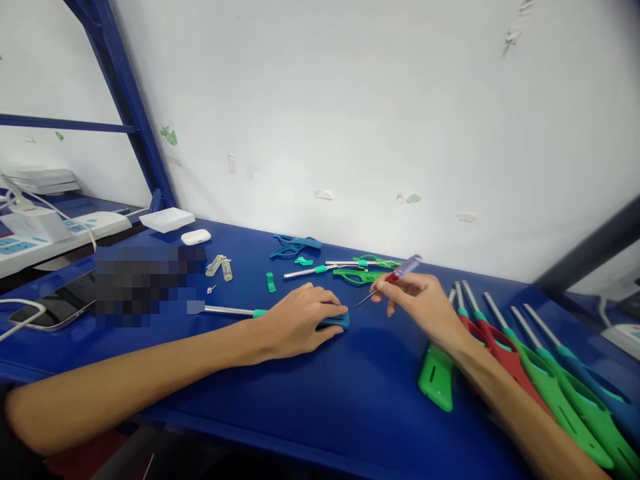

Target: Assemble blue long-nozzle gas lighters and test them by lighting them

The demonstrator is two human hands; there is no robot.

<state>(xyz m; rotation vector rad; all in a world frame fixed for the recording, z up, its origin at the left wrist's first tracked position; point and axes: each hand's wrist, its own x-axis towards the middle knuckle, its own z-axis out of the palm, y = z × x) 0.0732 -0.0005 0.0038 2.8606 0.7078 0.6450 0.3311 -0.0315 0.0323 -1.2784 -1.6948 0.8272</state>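
Observation:
My left hand (300, 320) is wrapped over the blue handle of a long-necked lighter (340, 321) lying on the blue table. Its metal tube and teal collar stick out to the left, while my fingers cover much of the handle. A small screwdriver (404, 267) with a clear and red handle is pinched in my right hand (425, 303). The blade slants down to the left, its tip apart from the lighter's handle end. Behind my hands are green handle shells (357, 275), metal tubes with teal collars (306, 272) and blue handle shells (295, 245).
Several red, green and blue lighters (520, 360) lie in a row at the right, near a green handle piece (437, 379). Clear fuel tanks (227, 269), a white case (196, 237), a phone (55, 303) and a power strip (100, 227) are left. A white wall (350, 120) stands behind.

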